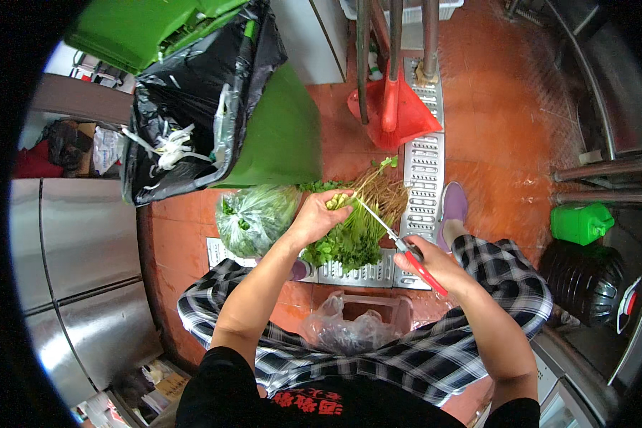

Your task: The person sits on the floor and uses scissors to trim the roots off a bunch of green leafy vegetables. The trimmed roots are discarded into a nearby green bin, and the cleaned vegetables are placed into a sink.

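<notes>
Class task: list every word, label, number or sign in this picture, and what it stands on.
Black shirt: red lettering on the front; I won't copy it out.
White package at left: faint markings, too small and blurred to read.
Scissors and clear bag of greens: no lettering I can make out.

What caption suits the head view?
Left hand pinching stems, right hand holding red-handled scissors, above leafy greens near a green bin.

Downward head view (wide fisheye)
</notes>
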`<state>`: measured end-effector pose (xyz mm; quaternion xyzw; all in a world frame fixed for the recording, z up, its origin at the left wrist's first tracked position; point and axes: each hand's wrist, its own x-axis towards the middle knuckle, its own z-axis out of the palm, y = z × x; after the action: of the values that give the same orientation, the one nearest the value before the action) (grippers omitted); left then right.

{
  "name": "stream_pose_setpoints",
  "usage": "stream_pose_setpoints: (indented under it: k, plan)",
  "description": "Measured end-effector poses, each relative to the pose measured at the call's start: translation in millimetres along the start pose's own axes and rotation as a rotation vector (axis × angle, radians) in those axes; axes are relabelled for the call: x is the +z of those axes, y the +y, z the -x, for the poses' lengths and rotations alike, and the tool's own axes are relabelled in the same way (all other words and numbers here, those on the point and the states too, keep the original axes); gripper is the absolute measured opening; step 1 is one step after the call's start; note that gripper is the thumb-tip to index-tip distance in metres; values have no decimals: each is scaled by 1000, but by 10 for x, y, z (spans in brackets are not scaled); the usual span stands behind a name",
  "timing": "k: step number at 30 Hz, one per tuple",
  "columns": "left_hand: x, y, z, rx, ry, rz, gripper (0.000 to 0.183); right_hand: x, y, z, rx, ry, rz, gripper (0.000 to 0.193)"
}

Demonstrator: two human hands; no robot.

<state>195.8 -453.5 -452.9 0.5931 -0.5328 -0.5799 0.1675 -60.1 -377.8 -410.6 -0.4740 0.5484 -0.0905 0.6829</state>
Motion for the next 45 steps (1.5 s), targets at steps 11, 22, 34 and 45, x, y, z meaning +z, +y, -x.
stream_pose_setpoints:
  k: [11, 22, 34, 45]
  plan:
    - [127, 478, 364, 220, 37, -266, 22, -10, 139, 271, -173, 61, -8, 77]
    - [201, 739, 369, 187, -49, -243, 24, -67, 175, 406, -206, 40, -248, 71]
    - [283, 835, 352, 212, -9, -343, 15, -136, 432, 80, -214, 249, -30, 55]
    - [1282, 3072, 750, 1027, 197, -384, 6, -42, 679, -58, -220, 496, 370, 26]
